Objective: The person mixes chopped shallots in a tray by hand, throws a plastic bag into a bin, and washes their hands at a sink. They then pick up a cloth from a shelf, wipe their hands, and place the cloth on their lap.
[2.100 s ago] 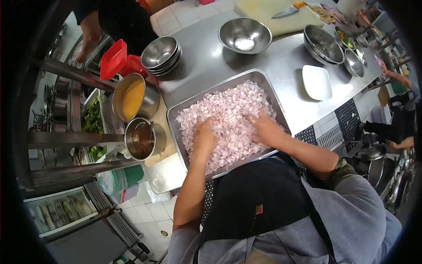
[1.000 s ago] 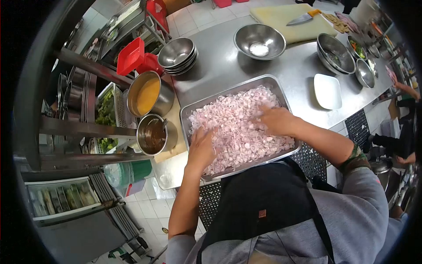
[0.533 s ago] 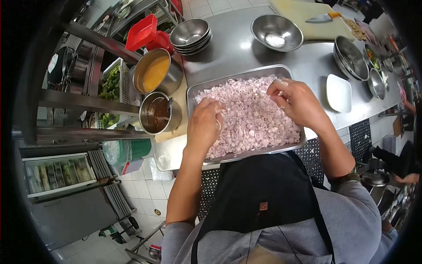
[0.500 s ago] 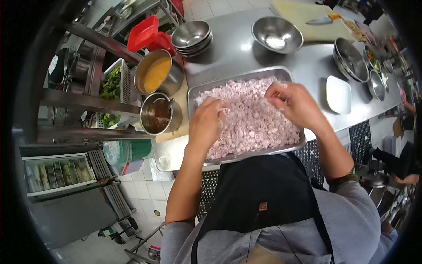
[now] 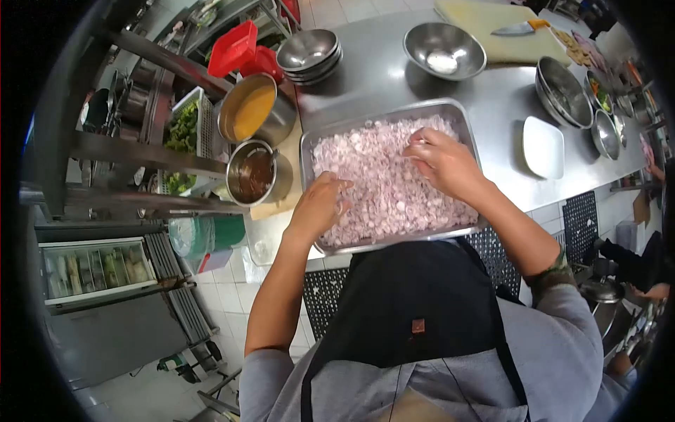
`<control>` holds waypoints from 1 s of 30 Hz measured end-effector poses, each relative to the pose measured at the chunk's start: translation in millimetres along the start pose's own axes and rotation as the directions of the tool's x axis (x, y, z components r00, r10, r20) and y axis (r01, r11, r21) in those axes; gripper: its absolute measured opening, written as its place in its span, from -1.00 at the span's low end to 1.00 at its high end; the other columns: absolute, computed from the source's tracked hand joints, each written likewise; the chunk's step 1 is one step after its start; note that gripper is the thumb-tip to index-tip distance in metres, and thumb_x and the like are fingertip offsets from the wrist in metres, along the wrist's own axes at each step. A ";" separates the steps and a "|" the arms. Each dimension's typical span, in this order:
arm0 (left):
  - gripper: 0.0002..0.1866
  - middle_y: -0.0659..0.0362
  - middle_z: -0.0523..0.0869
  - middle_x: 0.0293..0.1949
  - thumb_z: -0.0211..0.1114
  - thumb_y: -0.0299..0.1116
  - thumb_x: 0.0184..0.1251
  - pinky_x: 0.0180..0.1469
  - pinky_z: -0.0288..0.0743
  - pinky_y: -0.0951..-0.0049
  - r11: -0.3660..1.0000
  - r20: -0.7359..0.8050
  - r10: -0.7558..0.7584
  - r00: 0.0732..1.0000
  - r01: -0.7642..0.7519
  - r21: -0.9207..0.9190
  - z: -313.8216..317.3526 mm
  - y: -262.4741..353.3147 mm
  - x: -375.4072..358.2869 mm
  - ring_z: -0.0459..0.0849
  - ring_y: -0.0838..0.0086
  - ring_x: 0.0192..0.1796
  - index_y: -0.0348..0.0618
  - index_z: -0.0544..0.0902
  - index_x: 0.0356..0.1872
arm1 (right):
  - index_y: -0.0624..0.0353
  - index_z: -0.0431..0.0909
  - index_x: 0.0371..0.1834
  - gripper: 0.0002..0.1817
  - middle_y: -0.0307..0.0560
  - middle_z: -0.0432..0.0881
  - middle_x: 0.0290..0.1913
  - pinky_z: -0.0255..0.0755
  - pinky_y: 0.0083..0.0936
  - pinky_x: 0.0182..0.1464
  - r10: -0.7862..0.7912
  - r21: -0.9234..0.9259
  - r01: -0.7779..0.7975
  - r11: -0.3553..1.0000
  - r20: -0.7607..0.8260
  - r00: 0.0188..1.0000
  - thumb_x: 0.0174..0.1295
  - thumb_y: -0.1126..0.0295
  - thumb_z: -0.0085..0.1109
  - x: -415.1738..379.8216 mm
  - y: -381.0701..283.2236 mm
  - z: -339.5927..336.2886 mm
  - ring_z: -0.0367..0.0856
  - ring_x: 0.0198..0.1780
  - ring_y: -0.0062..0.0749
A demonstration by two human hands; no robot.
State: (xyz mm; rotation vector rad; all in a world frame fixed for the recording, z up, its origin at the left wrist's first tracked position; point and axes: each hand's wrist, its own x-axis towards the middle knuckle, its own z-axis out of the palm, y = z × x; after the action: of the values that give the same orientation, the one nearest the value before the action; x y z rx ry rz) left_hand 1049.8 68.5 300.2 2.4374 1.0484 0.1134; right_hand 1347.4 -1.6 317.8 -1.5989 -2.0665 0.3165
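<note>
Sliced shallots (image 5: 394, 193), pale pink and white, fill a rectangular metal tray (image 5: 460, 116) in front of my body. My left hand (image 5: 318, 207) is over the tray's left side, thumb and fingers apart, with nothing visible between them. Above the shallots, right of the tray's middle, my right hand (image 5: 444, 163) has its fingers curled together in a pinch. A little pale shallot shows at those fingertips.
Left of the tray stand a pot of orange-yellow liquid (image 5: 254, 112) and a pot of brown sauce (image 5: 255, 176). Stacked metal bowls (image 5: 308, 53), a single bowl (image 5: 444, 53), a white dish (image 5: 543, 149) and a knife (image 5: 513, 31) on a cutting board (image 5: 471, 39) lie around.
My left hand has moved down and left, its thumb and fingers now apart. My right hand has shifted left over the shallots, still pinched.
</note>
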 end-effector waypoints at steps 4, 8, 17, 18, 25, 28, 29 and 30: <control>-0.73 -0.01 0.65 -0.11 0.37 -0.38 0.17 0.05 0.51 0.27 0.997 -0.259 -0.052 0.964 0.066 0.044 5.0 -7.4 2.0 0.63 0.08 -0.03 -0.18 0.69 -0.09 | 0.13 0.65 -0.11 -0.79 -0.01 0.60 -0.09 0.53 -0.25 -0.06 -0.037 0.082 0.032 0.996 0.060 0.998 0.19 0.42 0.20 10.8 -1.6 29.8 0.62 -0.13 -0.05; -0.84 -0.02 0.70 -0.27 0.34 -0.45 0.18 -0.12 0.56 0.32 0.995 -0.407 -0.096 0.908 0.090 -0.034 -1.4 -3.2 -3.5 0.71 0.17 -0.21 -0.26 0.69 -0.22 | 0.13 0.65 -0.10 -0.78 0.02 0.61 -0.15 0.50 -0.20 -0.03 -0.335 0.319 0.222 0.921 0.363 0.870 0.22 0.36 0.18 5.6 -37.6 63.8 0.61 -0.12 -0.02; -0.88 0.03 0.72 -0.36 0.34 -0.40 0.21 -0.20 0.56 0.36 0.955 -0.426 -0.192 0.884 0.069 -0.287 -57.8 44.5 4.2 0.73 0.23 -0.28 -0.25 0.66 -0.32 | 0.20 0.62 -0.28 -0.89 0.03 0.61 -0.20 0.53 -0.24 -0.16 -0.360 0.316 0.247 0.916 0.373 0.856 0.20 0.42 0.16 12.9 -57.9 29.4 0.62 -0.17 -0.02; -0.87 0.03 0.72 -0.36 0.34 -0.40 0.21 -0.21 0.56 0.36 0.946 -0.449 -0.206 0.869 0.058 -0.320 -68.6 53.8 4.4 0.73 0.23 -0.28 -0.25 0.66 -0.33 | 0.20 0.62 -0.29 -0.91 0.00 0.61 -0.23 0.53 -0.27 -0.21 -0.313 0.320 0.219 0.922 0.277 0.909 0.17 0.47 0.18 16.1 -58.6 8.0 0.62 -0.20 -0.06; -0.78 -0.09 0.63 -0.05 0.11 -0.44 0.22 0.04 0.53 0.03 0.958 -0.296 0.199 0.934 -0.123 0.258 16.7 27.9 38.4 0.60 0.03 0.04 -0.30 0.69 -0.25 | 0.23 0.58 -0.16 -0.75 0.05 0.65 -0.15 0.55 -0.42 -0.18 0.026 0.082 -0.024 0.996 -0.031 0.999 0.06 0.66 0.14 7.3 -30.5 14.9 0.66 -0.17 -0.13; -0.82 -0.16 0.58 0.04 0.09 -0.46 0.20 0.07 0.50 0.03 0.981 -0.364 0.160 0.918 -0.189 -0.045 -57.1 66.9 21.5 0.56 0.00 0.12 -0.30 0.65 -0.33 | 0.29 0.54 -0.20 -0.85 -0.10 0.64 -0.31 0.42 -0.57 -0.29 0.255 0.209 -0.205 0.956 -0.249 0.934 0.19 0.64 0.04 18.5 -93.6 -53.8 0.56 -0.32 -0.45; -0.84 -0.21 0.52 0.10 0.09 -0.45 0.20 0.15 0.43 0.00 0.960 -0.345 0.175 0.922 -0.238 -0.149 -69.5 63.2 40.1 0.51 -0.06 0.18 -0.30 0.61 -0.35 | 0.28 0.53 -0.20 -0.84 -0.06 0.62 -0.29 0.47 -0.52 -0.20 0.304 0.383 -0.176 0.907 -0.305 0.902 0.20 0.63 -0.02 13.2 -74.5 -47.4 0.58 -0.31 -0.44; -0.82 -0.22 0.50 0.14 0.10 -0.45 0.19 0.17 0.43 0.04 0.980 -0.184 0.045 0.982 -0.079 -0.182 -62.1 61.9 56.4 0.49 -0.07 0.21 -0.32 0.61 -0.30 | 0.28 0.52 -0.23 -0.88 -0.08 0.62 -0.32 0.45 -0.56 -0.19 0.310 0.284 -0.190 0.940 -0.474 0.824 0.22 0.59 -0.01 9.0 -81.5 -29.4 0.56 -0.33 -0.47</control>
State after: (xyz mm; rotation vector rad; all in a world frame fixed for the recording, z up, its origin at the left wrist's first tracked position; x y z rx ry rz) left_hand 1114.5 96.2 377.2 2.3198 0.9874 0.4407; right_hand 1293.0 -19.5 383.5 -1.6021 -1.3666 0.1779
